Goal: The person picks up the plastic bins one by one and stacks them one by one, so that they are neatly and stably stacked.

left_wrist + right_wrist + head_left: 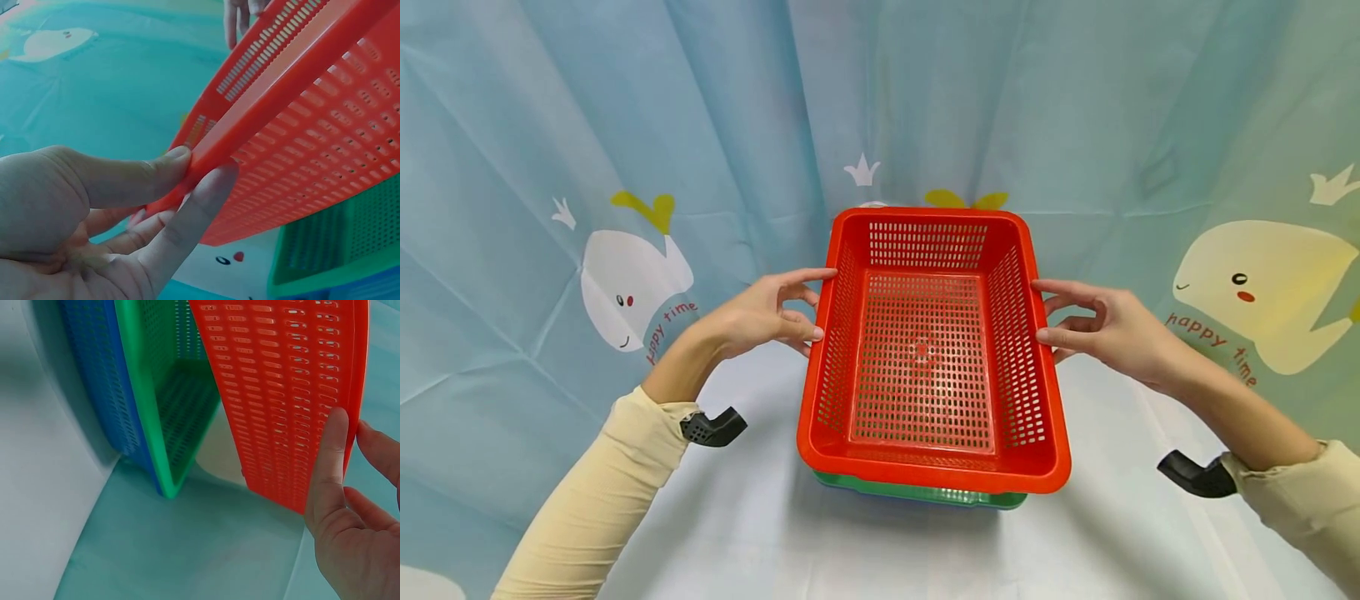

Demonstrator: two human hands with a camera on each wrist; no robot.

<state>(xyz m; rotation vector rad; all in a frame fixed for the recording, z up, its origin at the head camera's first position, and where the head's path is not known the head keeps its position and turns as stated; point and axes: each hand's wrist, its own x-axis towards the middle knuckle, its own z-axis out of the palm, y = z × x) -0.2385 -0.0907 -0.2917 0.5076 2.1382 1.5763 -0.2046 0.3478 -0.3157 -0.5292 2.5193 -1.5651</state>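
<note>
A red rectangular plastic basket [917, 478] with slotted sides and floor is held up in the middle of the head view. My left hand [767, 310] pinches its left rim between thumb and fingers, as the left wrist view shows too. On the opposite side my right hand [1105, 333] pinches the right rim, with a finger against the slotted outer wall. Below the red basket, and apart from it, sits a green basket [145, 412] nested in a blue basket [100, 387]. In the head view the red basket hides most of both.
Under the baskets lies a white table surface [730, 533]. Behind it hangs a light blue cloth [745, 100] printed with white whales, and it runs along the far side of the table. Black curved pieces stick out at both wrists.
</note>
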